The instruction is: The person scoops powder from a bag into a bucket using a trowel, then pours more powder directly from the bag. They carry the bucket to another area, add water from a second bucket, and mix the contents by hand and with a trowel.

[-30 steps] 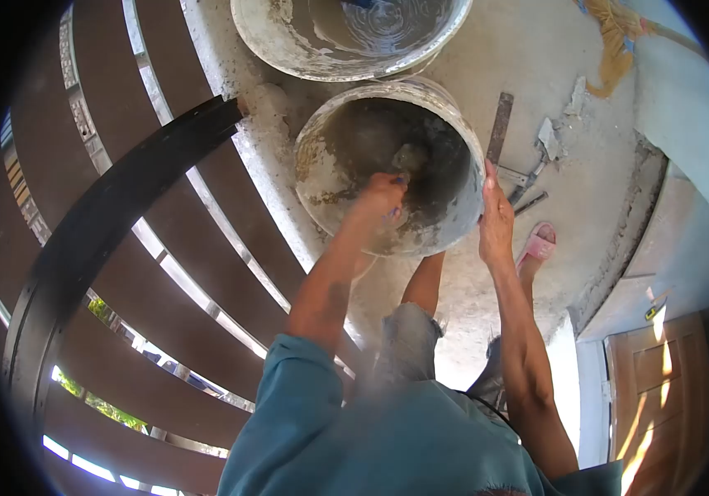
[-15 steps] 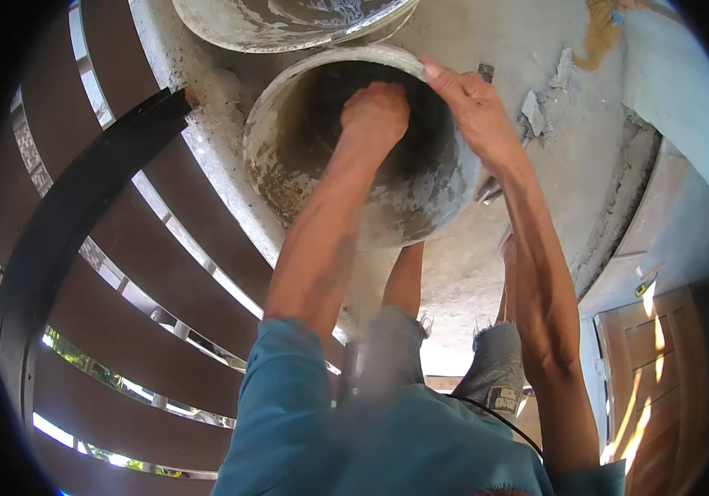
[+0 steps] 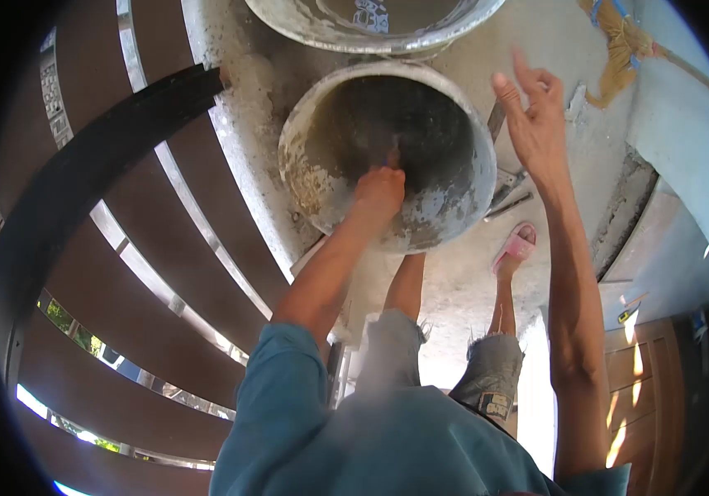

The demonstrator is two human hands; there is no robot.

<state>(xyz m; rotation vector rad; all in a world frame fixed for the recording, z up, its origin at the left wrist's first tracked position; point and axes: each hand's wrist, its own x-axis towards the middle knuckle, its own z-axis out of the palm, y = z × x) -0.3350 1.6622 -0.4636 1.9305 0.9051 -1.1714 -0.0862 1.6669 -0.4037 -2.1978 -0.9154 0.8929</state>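
A round, stained bucket stands tilted in front of me, its inner wall crusted with dried grey and tan residue. My left hand is inside the bucket's mouth, closed, its knuckles toward me. A small blurred bit pokes out beyond that fist, and whatever it grips, I cannot make out. To the right of the rim, my right hand hangs in the air with thumb and fingers apart, holding nothing. The bucket's dark bottom shows no clear detail.
A second basin with murky liquid sits just beyond the bucket. Metal tools lie on the concrete floor at right, near my foot in a pink sandal. A broom lies farther off. Brown slats and a dark bar border the left.
My right hand has let go of the bucket's rim and moved right, its fingers opening. My left hand has come back toward me within the bucket. The view has shifted slightly.
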